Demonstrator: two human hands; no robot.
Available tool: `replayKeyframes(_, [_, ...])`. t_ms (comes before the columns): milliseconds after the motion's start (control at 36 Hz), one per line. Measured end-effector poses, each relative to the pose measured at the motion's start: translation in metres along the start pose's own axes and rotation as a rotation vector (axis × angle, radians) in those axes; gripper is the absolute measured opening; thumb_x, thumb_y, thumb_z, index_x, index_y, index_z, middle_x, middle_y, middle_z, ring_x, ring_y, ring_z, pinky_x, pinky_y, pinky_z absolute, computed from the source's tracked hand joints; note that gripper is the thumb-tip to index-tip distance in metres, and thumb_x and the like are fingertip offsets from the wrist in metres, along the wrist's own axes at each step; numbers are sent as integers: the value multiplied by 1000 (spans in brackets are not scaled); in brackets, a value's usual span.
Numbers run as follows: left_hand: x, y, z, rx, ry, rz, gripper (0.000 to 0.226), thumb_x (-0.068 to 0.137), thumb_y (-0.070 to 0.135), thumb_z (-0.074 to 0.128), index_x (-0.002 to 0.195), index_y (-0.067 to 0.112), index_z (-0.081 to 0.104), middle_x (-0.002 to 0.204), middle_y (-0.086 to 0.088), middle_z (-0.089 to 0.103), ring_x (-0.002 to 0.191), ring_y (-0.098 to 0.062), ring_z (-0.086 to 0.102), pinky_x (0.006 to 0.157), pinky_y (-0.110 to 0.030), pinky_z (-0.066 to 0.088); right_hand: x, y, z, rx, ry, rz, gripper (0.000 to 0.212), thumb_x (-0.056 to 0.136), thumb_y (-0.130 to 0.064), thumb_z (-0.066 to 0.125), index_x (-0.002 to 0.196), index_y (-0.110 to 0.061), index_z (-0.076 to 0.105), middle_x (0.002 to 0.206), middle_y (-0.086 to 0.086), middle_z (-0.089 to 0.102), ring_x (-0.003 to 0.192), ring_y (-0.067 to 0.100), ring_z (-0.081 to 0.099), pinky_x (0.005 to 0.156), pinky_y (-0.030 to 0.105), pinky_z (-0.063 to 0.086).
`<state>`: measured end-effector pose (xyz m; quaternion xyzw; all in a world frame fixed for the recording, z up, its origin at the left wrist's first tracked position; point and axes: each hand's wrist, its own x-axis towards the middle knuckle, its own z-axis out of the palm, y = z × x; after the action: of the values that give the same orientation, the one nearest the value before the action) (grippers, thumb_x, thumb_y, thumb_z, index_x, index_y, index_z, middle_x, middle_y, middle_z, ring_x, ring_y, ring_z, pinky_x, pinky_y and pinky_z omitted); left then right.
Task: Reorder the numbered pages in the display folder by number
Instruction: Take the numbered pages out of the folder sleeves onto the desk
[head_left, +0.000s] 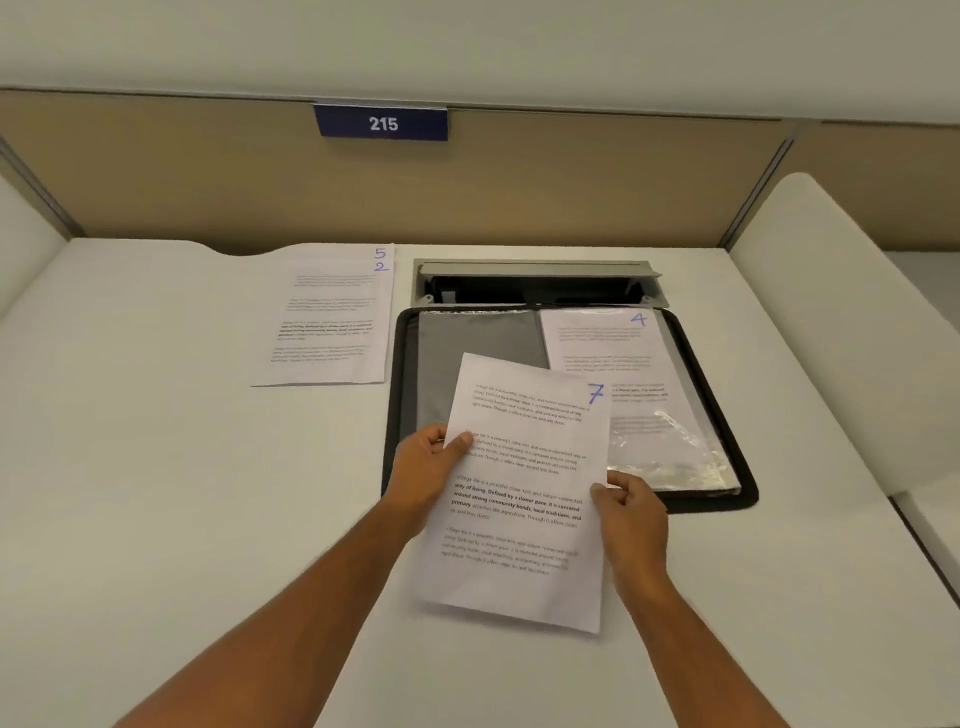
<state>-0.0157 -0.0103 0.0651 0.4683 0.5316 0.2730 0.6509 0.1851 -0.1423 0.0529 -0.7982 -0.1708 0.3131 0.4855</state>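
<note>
Both hands, left hand (427, 464) and right hand (631, 512), grip page 7 (524, 493) over the display folder (410, 364); next, stack it beside the folder.

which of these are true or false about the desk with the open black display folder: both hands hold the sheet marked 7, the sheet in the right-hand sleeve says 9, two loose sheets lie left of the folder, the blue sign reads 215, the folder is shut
1. Both hands hold the white printed sheet marked 7. True: the left hand pinches its left edge, the right hand its right edge.
2. The sheet in the right-hand clear plastic sleeve says 9. False: it is marked 4.
3. Two loose sheets lie left of the black display folder. True: the loose white sheets are stacked there, showing 5 and 2.
4. The blue sign reads 215. True.
5. The folder is shut. False: it lies open on the white desk.
</note>
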Motion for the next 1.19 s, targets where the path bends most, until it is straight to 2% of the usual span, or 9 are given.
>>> replayKeyframes(111, [13,7,-33,69,103,47,28,98,33,66,102,6,67,91,-3,78,80,-25,76,75,-46,64,4,-14,38,12,-34,-8,9,96,-17,67,101,-24,67,89,-4,74,85,18,72,81,43,61])
replayKeyframes(222, [35,14,-70,71,111,28,22,104,20,54,99,9,72,93,-4,78,85,-28,76,80,-48,63,7,-31,76,-3,-71,-28,8,97,-18,66,95,-26,67,89,-3,74,84,19,73,81,48,62])
replayKeyframes(417, [78,32,-134,42,180,-7,22,98,11,52,100,15,74,98,-3,78,90,-27,75,88,-50,60,20,-73,140,-70,-194,-64,10,101,-12,59,95,-14,66,88,0,74,80,20,74,64,33,61])
replayKeyframes(583, [114,44,-181,78,375,4,13,99,18,56,99,13,69,103,-3,74,93,-25,72,85,-43,59,42,-108,201,-147,-247,-124,5,98,-11,63,96,-14,66,90,0,72,84,20,72,73,37,63])
replayKeyframes(667, [131,51,-200,111,439,42,16,100,18,56,96,10,70,98,-2,73,89,-23,70,74,-35,57,53,-125,231,-181,-259,-143,7,96,-9,64,90,-14,66,86,2,72,81,21,71,67,34,60])
replayKeyframes(806, [162,53,-232,132,528,86,12,97,18,63,91,12,72,92,1,72,89,-23,69,80,-36,56,69,-147,276,-236,-279,-155,6,94,-9,66,89,-13,66,82,0,70,72,14,66,56,25,48])
replayKeyframes(944, [189,53,-256,176,588,77,11,95,22,67,91,15,74,89,2,74,88,-24,69,77,-34,54,86,-157,310,-322,-302,-174,4,93,-14,70,91,-15,66,89,-1,71,84,17,69,71,34,60])
replayKeyframes(1028, [203,55,-264,208,618,78,11,94,22,69,98,15,75,92,6,73,92,-22,69,87,-40,56,97,-159,328,-360,-302,-197,5,92,-13,71,90,-14,67,89,-1,70,85,17,69,79,38,61])
replayKeyframes(1194, [224,61,-274,242,669,112,13,93,20,72,105,15,73,88,7,70,93,-20,66,92,-39,53,109,-159,356,-467,-281,-246,16,91,-11,66,79,-17,58,83,-3,66,78,15,64,72,36,59])
